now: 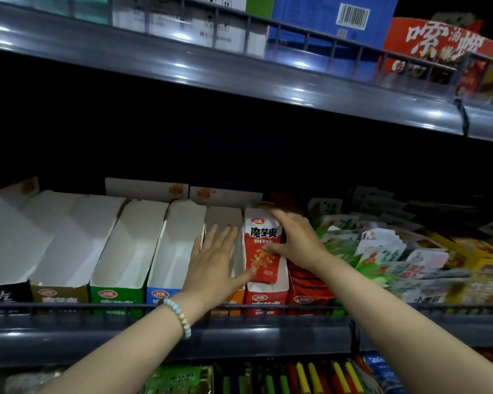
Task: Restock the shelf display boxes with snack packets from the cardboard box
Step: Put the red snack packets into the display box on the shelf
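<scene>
Looks down from head height at a dim, dark grey metal shop shelf [182, 334] lined with open-topped card display boxes. Has a glossy red-and-white snack packet [261, 245] standing upright in the red-fronted display box [265, 294], near the middle of the row.

With the right hand [296, 243], grips that packet from its right side: fingers [281, 218] curled over the top corner, thumb pressed across the printed front. With the left hand [214, 260], reaches over the neighbouring orange-fronted display box [232, 302]: fingers straight and spread, holding nothing, thumb tip just touching the packet's lower left edge. Wears a pale beaded bracelet [178, 314] on the left wrist.

Shows white inner walls in the blue-fronted box [160, 294] and green-fronted box [117, 297] further left. Shows a loose heap of green and white packets [353, 251] to the right. Shows no cardboard supply box.

Probably very light and thin to handle, soft and bendable. Seems to have a slick film skin, likely to slide between dry fingers and to buckle if pushed down from above. Best taken by the sealed top edge or pinched across both flat faces, then steadied at a bottom corner while sliding down against the box wall.
</scene>
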`<control>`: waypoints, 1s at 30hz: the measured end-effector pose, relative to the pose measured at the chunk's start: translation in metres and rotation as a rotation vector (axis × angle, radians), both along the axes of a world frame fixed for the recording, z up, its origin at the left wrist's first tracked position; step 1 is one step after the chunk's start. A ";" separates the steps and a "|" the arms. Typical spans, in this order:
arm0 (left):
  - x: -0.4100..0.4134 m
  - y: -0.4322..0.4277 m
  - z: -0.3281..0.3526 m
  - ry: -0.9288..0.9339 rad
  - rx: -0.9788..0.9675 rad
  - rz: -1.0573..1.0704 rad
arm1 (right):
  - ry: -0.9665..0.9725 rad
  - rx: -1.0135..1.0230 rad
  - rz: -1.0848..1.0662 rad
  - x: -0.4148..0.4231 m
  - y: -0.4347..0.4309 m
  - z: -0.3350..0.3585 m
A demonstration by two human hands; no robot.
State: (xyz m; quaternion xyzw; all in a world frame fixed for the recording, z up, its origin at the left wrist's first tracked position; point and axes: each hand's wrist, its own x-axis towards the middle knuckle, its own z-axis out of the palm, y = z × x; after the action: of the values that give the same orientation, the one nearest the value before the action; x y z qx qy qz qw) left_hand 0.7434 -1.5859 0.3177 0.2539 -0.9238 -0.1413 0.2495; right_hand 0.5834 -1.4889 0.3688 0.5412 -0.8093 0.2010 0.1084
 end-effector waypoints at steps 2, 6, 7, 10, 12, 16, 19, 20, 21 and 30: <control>0.000 0.000 0.000 -0.002 -0.007 0.004 | 0.123 0.018 -0.028 0.001 -0.001 0.002; 0.000 0.002 0.001 -0.004 -0.002 0.008 | 0.197 0.094 -0.006 0.000 -0.002 0.000; 0.000 0.002 0.001 -0.004 -0.003 0.008 | 0.189 0.110 0.005 -0.001 -0.002 -0.001; 0.000 0.003 0.002 -0.011 -0.005 0.015 | 0.192 0.139 0.020 -0.004 -0.002 0.001; 0.001 0.003 0.001 -0.012 -0.008 0.017 | 0.199 0.154 0.020 -0.006 -0.002 0.001; 0.002 0.004 0.001 -0.022 0.000 0.014 | 0.192 0.160 0.018 -0.002 -0.001 0.002; 0.004 0.004 0.004 -0.023 0.037 -0.002 | 0.158 0.147 0.028 0.001 0.005 0.007; 0.006 0.005 0.005 -0.020 0.054 -0.005 | 0.154 0.146 0.032 0.002 0.007 0.009; 0.007 0.005 0.007 -0.018 0.067 -0.008 | 0.150 0.144 0.037 0.003 0.010 0.011; 0.040 0.031 0.017 -0.030 0.075 -0.014 | 0.098 0.097 0.032 0.026 0.035 0.020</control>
State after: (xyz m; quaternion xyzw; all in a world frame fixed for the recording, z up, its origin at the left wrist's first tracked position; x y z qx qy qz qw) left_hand 0.7836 -1.5550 0.3346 0.2587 -0.9232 -0.1737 0.2250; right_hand 0.6097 -1.4541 0.3893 0.5680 -0.8029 0.1366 0.1185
